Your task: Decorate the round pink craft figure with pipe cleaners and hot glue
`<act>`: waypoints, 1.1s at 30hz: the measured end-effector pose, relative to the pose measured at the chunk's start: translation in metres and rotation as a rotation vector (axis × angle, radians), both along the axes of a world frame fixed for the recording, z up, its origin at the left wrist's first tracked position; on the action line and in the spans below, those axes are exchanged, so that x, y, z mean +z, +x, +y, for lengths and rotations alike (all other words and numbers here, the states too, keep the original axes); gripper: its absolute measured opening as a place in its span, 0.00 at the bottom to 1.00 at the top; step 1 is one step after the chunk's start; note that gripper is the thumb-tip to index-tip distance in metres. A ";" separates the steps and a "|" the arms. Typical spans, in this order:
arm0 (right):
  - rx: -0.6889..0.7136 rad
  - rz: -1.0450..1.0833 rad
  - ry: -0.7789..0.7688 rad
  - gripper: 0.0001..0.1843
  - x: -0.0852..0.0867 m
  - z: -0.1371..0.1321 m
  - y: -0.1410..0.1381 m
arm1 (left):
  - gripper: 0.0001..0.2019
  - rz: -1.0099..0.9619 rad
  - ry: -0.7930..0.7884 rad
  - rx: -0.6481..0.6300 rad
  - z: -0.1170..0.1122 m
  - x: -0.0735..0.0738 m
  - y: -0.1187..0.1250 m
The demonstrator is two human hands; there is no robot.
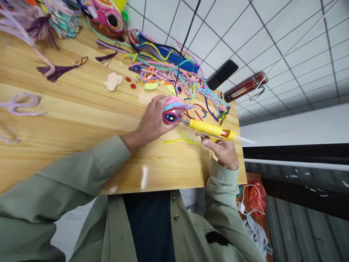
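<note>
My left hand (154, 120) is closed around a pipe-cleaner figure (174, 109) with pink, blue and lilac bands and a large red-rimmed eye. In my right hand (222, 149) is a yellow hot glue gun (209, 129), a white glue stick poking out of its back end. The gun's metal nozzle meets or nearly meets the figure's right side, beside the eye; I cannot tell whether they touch. Just below lies a yellow-green pipe cleaner (182, 140) on the wooden table (152, 163).
Behind my hands spreads a heap of coloured pipe cleaners (174, 62). A black phone (222, 74) and a reddish-brown bottle (245, 87) stand by the tiled wall. Purple tassels (61, 71) lie at the left, near a larger pink figure (105, 16). A black cable (187, 36) hangs across the heap.
</note>
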State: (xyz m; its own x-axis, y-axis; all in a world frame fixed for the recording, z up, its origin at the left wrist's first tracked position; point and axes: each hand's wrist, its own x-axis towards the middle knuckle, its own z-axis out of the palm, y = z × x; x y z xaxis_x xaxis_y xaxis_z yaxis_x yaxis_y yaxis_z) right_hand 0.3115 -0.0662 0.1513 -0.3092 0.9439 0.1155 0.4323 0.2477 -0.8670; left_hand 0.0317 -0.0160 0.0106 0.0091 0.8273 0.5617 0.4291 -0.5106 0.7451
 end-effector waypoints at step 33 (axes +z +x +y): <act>0.034 -0.359 0.168 0.19 -0.001 0.003 -0.014 | 0.50 0.000 -0.054 -0.037 -0.008 0.002 0.003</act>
